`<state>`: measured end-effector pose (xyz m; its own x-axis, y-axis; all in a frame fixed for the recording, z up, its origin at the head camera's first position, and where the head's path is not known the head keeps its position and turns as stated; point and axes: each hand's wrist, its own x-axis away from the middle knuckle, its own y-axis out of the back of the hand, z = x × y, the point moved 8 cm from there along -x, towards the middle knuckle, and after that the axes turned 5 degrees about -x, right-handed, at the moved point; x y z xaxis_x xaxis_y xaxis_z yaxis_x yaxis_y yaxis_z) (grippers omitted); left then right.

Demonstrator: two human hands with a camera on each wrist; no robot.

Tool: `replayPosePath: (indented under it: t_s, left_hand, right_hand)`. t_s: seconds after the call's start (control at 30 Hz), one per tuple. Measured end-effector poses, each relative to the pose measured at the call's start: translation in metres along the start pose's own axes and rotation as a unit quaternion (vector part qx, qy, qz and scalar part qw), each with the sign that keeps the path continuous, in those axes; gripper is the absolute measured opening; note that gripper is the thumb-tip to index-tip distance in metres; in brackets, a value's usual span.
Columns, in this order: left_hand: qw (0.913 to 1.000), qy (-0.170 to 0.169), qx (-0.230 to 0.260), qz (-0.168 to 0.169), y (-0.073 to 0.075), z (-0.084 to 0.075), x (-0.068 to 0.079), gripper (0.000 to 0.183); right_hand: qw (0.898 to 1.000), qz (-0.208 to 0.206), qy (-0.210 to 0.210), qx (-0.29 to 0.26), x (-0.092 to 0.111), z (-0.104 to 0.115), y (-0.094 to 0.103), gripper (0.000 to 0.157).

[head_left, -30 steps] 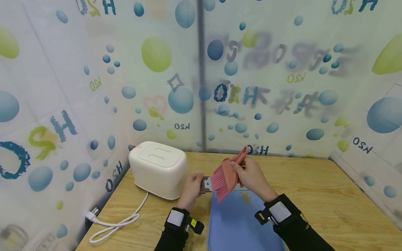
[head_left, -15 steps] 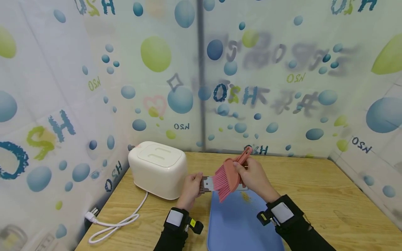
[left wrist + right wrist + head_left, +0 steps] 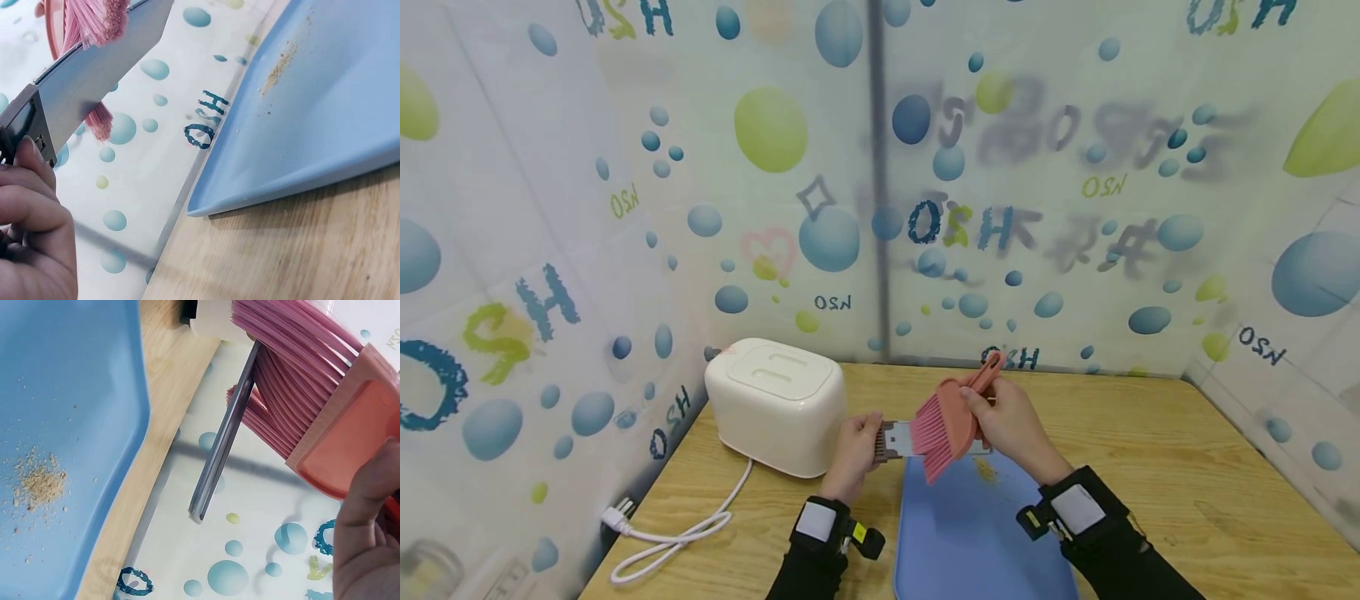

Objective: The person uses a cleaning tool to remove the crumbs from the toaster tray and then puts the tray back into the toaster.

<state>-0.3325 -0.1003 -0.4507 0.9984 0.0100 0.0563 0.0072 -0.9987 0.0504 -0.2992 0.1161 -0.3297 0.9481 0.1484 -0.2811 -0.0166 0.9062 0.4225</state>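
My left hand (image 3: 852, 454) pinches the dark end of a narrow metal crumb tray (image 3: 109, 62), which it holds level above the far end of a blue tray (image 3: 985, 533). A small coral hand brush (image 3: 957, 418) with pink bristles is gripped at its handle by my right hand (image 3: 1017, 429). In the right wrist view the bristles (image 3: 294, 375) straddle the edge of the crumb tray, some on each side, touching it. Tan crumbs (image 3: 42, 484) lie in a small pile on the blue tray below.
A white toaster (image 3: 778, 408) stands to the left of my left hand on the wooden table (image 3: 1150, 467). Its white cord (image 3: 677, 537) lies coiled in front, with the plug (image 3: 616, 518) at the left edge. Patterned curtains (image 3: 1037, 167) enclose the table's back and sides.
The brush and my right hand have shifted slightly to the right along the crumb tray. My left hand keeps its grip, almost still.
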Motion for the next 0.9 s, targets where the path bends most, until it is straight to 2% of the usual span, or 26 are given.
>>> replayPosePath:
  t_s: [0.9]
  left_hand:
    - [1.0,-0.007,-0.002,0.0,-0.001,0.0,0.0,0.038]
  right_hand:
    - [1.0,-0.023,0.005,0.004,0.005,-0.003,0.013,0.028]
